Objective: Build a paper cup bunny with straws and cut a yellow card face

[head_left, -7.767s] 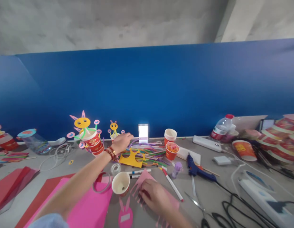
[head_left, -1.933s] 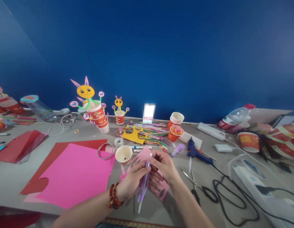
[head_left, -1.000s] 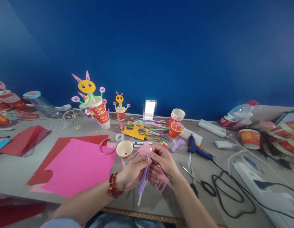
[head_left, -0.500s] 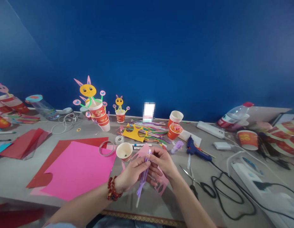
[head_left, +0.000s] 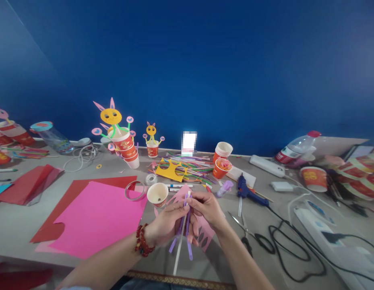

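Note:
My left hand, with a red bead bracelet at the wrist, is closed on a white paper-like stick and thin purple straws. My right hand pinches the same bundle near its upper end. Below my fingers the purple straws fan out on both sides of the stick, which points down toward the table edge. Part of the bundle is hidden by my fingers. Under and behind my hands lies a pink paper sheet with cut-out holes. A white-lined paper cup stands just beyond my left hand.
Pink paper lies on the left. Scissors, a blue glue gun with its cord, and a power strip are on the right. Behind are yellow cut paper, coloured sticks and cup figures with rabbit faces.
The purple straws, earlier lying together along the white stick, now spread apart at their lower ends. The white stick reaches lower, and both hands keep nearly the same place.

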Available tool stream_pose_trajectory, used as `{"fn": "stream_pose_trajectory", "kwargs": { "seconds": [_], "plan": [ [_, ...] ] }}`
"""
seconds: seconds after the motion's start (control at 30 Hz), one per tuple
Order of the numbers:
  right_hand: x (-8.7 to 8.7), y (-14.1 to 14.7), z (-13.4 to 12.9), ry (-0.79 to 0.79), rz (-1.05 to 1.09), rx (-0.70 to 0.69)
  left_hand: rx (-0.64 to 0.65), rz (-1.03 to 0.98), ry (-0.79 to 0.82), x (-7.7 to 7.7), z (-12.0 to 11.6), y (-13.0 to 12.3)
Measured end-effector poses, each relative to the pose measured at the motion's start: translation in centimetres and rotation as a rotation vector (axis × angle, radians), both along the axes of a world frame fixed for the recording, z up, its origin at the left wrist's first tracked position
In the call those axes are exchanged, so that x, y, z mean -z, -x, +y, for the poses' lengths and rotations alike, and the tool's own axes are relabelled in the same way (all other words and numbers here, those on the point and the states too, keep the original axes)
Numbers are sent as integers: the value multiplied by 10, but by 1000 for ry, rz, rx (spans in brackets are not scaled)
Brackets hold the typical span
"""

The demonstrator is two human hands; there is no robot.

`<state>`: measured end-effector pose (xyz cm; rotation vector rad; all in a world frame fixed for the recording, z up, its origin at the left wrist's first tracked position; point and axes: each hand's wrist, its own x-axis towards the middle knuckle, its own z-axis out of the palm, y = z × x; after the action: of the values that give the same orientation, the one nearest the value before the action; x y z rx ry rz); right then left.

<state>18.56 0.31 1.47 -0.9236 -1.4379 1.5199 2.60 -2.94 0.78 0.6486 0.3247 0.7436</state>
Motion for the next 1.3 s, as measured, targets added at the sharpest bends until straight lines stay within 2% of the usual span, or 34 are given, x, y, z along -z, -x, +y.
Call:
{"fn": "stream_pose_trajectory", "kwargs": {
  "seconds": [0.23, 0.43, 0.73, 0.83, 0.93, 1.03, 1.3],
  "plan": [
    [2, -2, 0, 8, -40, 39, 22, 26, 35, -7, 0, -2],
    [-1, -3, -2, 91, -6, -2, -2, 26, 24, -14, -2, -6],
    [0, -1, -2, 141, 55, -21, 52, 59, 26, -19, -1, -2],
    [0, -1, -1, 125, 40, 11, 13, 89, 60, -17, -1, -1],
    [-1, 0, 0, 123, 28, 52, -85, 115, 89, -10, -3, -1],
    [0, 1, 0, 138, 31, 56, -159, 157, 48, -4, -6, -1],
    [-1, 4, -2, 163, 47, 45, -110, 251, -67, -7, -7, 6]
  ]
}}
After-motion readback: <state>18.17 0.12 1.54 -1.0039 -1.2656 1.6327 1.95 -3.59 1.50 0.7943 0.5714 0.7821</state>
